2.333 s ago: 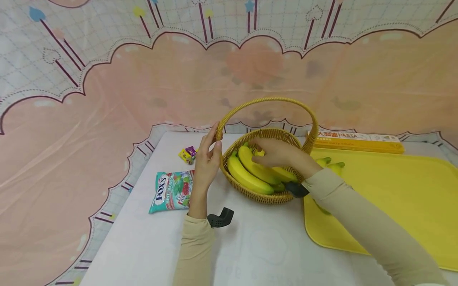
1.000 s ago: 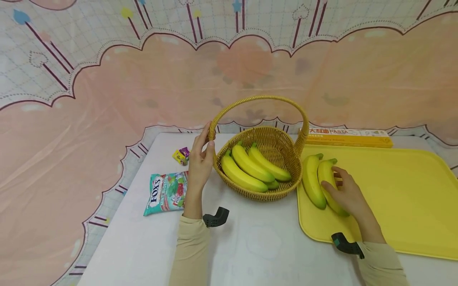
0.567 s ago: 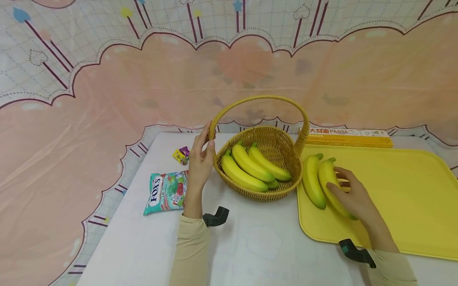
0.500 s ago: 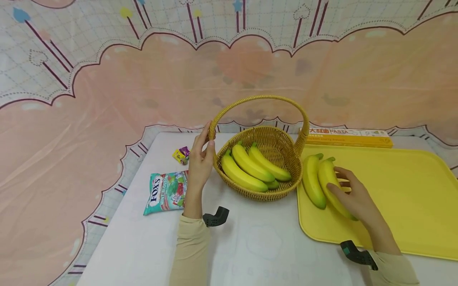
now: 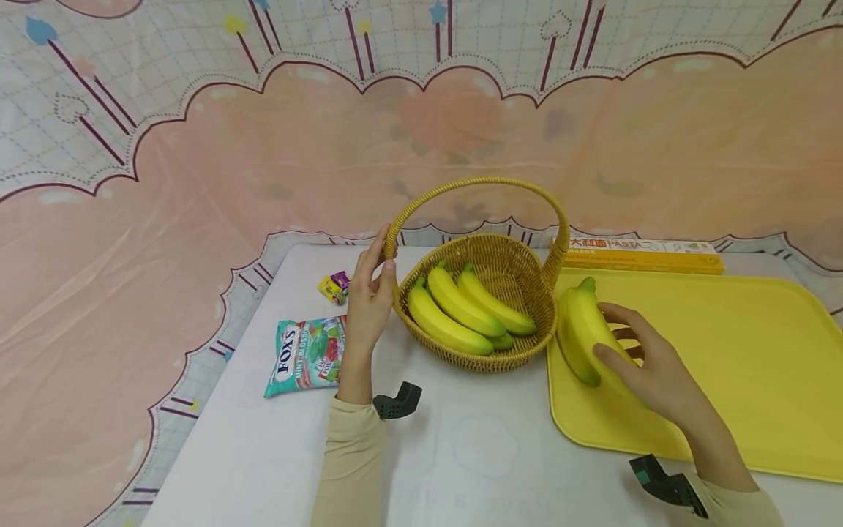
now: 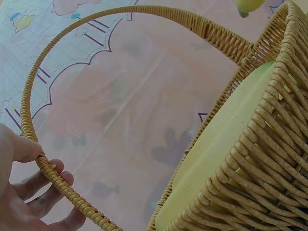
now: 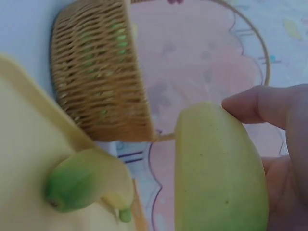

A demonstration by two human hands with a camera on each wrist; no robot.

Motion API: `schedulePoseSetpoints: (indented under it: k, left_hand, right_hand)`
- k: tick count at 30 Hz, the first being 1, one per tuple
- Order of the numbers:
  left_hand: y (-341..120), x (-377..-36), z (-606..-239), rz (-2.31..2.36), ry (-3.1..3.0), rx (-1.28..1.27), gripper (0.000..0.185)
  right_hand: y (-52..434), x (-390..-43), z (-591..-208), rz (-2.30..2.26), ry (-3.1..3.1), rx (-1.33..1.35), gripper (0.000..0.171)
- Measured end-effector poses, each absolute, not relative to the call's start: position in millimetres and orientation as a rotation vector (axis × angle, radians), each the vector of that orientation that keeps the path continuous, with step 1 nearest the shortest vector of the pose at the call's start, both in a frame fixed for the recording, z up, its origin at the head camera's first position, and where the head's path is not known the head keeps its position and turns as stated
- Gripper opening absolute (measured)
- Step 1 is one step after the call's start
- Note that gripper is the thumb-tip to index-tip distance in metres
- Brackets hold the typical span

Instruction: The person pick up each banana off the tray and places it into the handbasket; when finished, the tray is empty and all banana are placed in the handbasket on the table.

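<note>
My left hand (image 5: 380,267) grips the woven handle (image 5: 395,227) of a wicker basket (image 5: 490,360) at its left base; the left wrist view shows its fingers (image 6: 33,185) curled round the handle (image 6: 62,185). Three yellow bananas (image 5: 461,307) lie inside the basket. To the right, my right hand (image 5: 619,340) grips a banana (image 5: 586,318) and holds it tilted just above the yellow tray (image 5: 724,351). A second banana (image 5: 574,362) lies on the tray under it, and its green tip (image 7: 67,190) shows beside the held banana (image 7: 219,168).
A teal Fox's candy bag (image 5: 306,355) and a small wrapped sweet (image 5: 334,284) lie left of the basket on the white table. A yellow pasta box (image 5: 642,252) lies behind the tray. A pink patterned cloth backs the table.
My right hand left the bananas in the basket and moved to the tray. It closed on the right-hand banana and lifted it toward the basket. My left hand stayed on the handle.
</note>
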State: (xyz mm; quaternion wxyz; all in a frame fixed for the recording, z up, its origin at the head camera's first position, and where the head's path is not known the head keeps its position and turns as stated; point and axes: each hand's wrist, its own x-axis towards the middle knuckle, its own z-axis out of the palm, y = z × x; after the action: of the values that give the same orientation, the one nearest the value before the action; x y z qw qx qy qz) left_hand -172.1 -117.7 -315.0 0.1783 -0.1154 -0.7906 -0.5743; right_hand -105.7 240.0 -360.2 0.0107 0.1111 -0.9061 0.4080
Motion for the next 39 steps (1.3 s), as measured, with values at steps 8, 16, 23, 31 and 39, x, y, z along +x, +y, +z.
schedulePoseSetpoints:
  k: [8,16,23,31,39]
  left_hand:
    - [-119,-172,-315,-1.637,-2.263,-0.309,0.046]
    - [-120,-172,-317,-1.636,-2.251,-0.321,0.047]
    - [-120,-172,-318,-1.636,-2.229,-0.347,0.047]
    - [-121,-174,-318,-1.640,-2.234,-0.348,0.047]
    - [-121,-173,-316,-1.628,-2.255,-0.333,0.047]
  right_hand:
    - [227,-106,-348,1.223,-2.846,0.541,0.056]
    - [214,-125,-341,1.183,-2.844,0.657,0.054]
    - [196,-152,-330,1.237,-2.892,0.696,0.053]
    - [173,-190,-329,1.325,-2.941,0.658,0.051]
    - [153,-216,-335,1.293,-3.021,0.715,0.051]
